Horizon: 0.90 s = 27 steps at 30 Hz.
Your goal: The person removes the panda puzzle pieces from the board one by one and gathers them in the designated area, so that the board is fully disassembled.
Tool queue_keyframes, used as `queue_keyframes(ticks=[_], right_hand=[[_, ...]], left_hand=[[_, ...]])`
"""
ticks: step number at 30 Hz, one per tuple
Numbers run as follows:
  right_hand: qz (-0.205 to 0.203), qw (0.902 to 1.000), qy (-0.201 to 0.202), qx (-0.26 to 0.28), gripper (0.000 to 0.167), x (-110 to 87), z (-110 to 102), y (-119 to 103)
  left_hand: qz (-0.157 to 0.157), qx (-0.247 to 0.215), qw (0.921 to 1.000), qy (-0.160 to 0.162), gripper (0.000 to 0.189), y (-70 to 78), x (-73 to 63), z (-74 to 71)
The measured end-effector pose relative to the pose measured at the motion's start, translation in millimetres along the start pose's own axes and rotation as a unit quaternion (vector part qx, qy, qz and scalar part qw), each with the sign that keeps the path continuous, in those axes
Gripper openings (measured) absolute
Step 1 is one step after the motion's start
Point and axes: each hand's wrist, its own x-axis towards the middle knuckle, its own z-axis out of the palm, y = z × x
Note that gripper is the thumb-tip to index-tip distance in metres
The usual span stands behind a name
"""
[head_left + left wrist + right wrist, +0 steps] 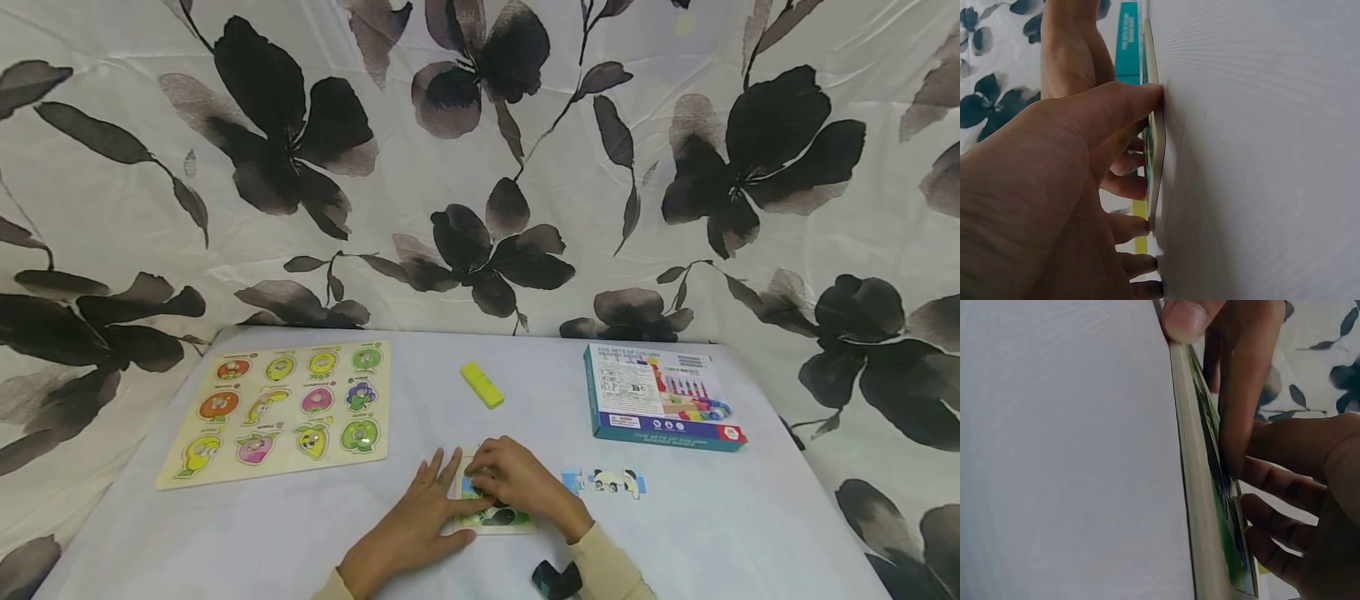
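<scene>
A small picture puzzle board [495, 523] lies near the table's front edge under both hands. My left hand [420, 525] lies flat with its fingers spread, the thumb against the board's edge [1157, 144]. My right hand [517, 483] is bent over the board's upper part, fingers curled onto a puzzle piece with a blue corner [468, 485]. The right wrist view shows the board edge-on [1194, 487] with a green and blue picture and fingertips on its face. A loose strip of panda puzzle pieces [611, 481] lies just right of the right hand.
A wooden fruit peg puzzle [285, 408] lies at the left. A yellow block [482, 384] sits behind the hands. A teal toy box [660, 398] stands at the right. A flower-print cloth [480, 167] hangs behind the white-covered table [225, 533].
</scene>
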Motion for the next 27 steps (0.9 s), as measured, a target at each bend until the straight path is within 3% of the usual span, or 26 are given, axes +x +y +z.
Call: queue_keyframes(ticks=[14, 27], right_hand=[[0.019, 0.9998, -0.001, 0.011, 0.012, -0.4, 1.3, -1.0], [0.019, 0.9993, -0.003, 0.031, 0.012, -0.8, 2.3, -0.6]], left_hand=[[-0.024, 0.000, 0.9997, -0.010, 0.044, 4.2, 1.8, 1.4], [-0.025, 0.006, 0.9996, -0.009, 0.046, 5.5, 2.3, 2.8]])
